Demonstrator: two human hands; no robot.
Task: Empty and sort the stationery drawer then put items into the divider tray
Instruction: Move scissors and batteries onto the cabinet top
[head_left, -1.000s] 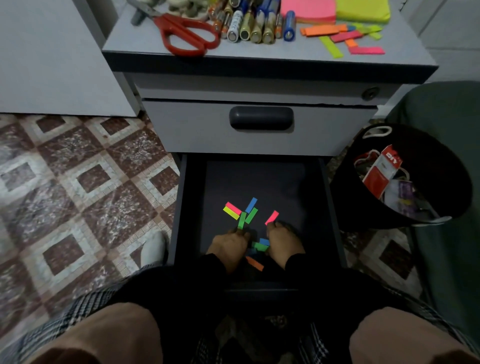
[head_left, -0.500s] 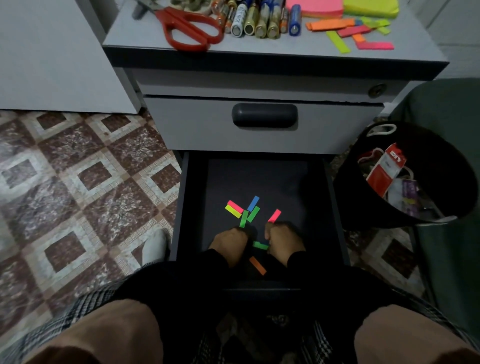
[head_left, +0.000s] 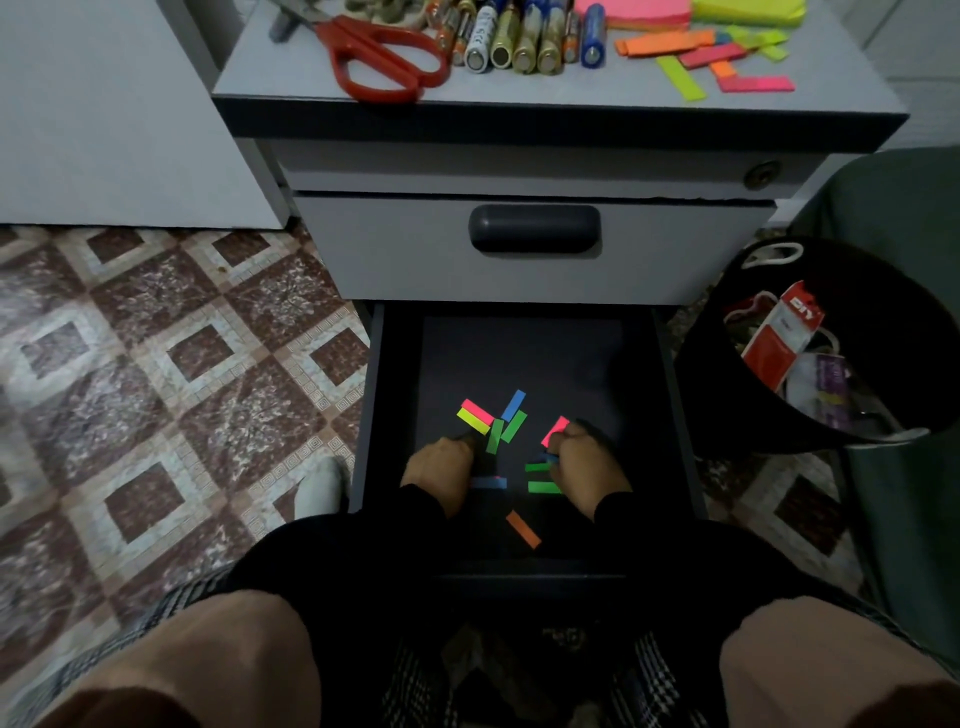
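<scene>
The bottom drawer (head_left: 372, 415) is pulled open, with a dark floor. Small coloured sticky flags lie loose in it: a pink and yellow pair (head_left: 475, 415), a blue flag (head_left: 513, 405), green flags (head_left: 511, 427), another blue flag (head_left: 488, 483), and an orange flag (head_left: 523, 529) near the front. My right hand (head_left: 589, 467) is curled over a pink flag (head_left: 555, 430) and pinches a few blue and green flags (head_left: 540, 467) at its fingertips. My left hand (head_left: 441, 467) is knuckles up with curled fingers beside the yellow flag; what it holds is hidden.
On the cabinet top lie red scissors (head_left: 384, 57), several batteries (head_left: 519, 44), sticky note pads (head_left: 654, 11) and more flags (head_left: 719, 60). A black bin (head_left: 701, 374) with packaging stands right of the drawer. A closed drawer (head_left: 534, 228) sits above. Patterned floor lies left.
My hands have moved apart. The right hand shifted right and up to the pink flag. A blue flag and green flags now show between the hands.
</scene>
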